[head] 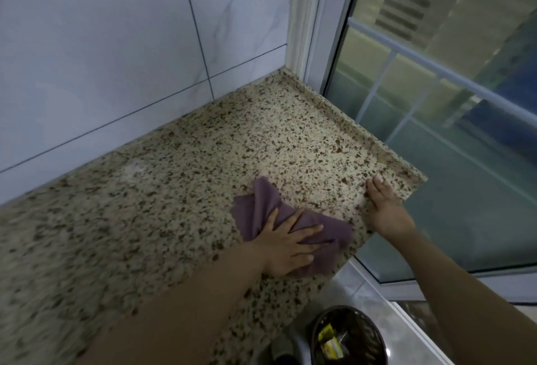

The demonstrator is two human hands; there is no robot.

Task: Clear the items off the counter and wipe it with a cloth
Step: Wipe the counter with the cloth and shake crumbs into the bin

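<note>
We take the speckled stone counter (162,167) as our landmark. Nothing stands on the stretch of it in view apart from the cloth and our hands, so we judge the clearing done here and the wiping under way.

The mauve cloth (270,213) lies bunched and creased on the counter near its front edge, close to the window-side corner. Our left hand (286,245) lies flat on the cloth, fingers spread and fairly straight, pressing it down rather than gripping. Our right hand (383,204) rests at the counter's corner by the window, fingers extended along the edge; whether the thumb hooks under the edge we cannot tell.

Below the counter's front edge, on the floor, stands a dark waste bin (348,338) with yellow wrappers inside. The window (436,88) runs along the counter's right end; white tiles (101,45) back it.

Risks, as we judge them:
- The cloth overhangs toward the front edge; a stroke that way under a flat palm could let it slide off toward the bin.
- Bunched folds mean uneven contact, so streaks could remain.
- A pale smear near the tiled back edge lies well apart from the cloth and could be missed.
</note>
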